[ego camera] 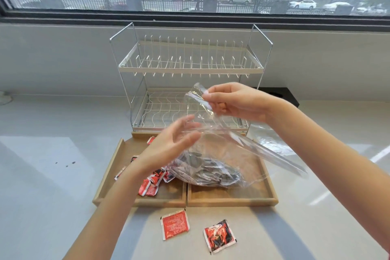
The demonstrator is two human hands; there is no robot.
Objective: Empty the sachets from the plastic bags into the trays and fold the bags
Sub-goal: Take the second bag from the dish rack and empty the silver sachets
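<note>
A clear plastic bag [221,150] full of grey sachets [202,169] rests in the right wooden tray [232,201]. My right hand [234,101] pinches the bag's top edge and lifts it above the tray. My left hand [168,145] hovers with fingers spread beside the bag's mouth, touching or nearly touching the film. Red sachets [152,183] lie in the left wooden tray [109,167]. Two red sachets sit on the counter in front of the trays, one [174,225] on the left, the other [219,236] on the right.
A white two-tier wire dish rack [190,67] stands right behind the trays against the wall under a window. Another clear plastic bag [268,139] lies flat on the counter right of the rack. A black box [285,95] sits at the back right.
</note>
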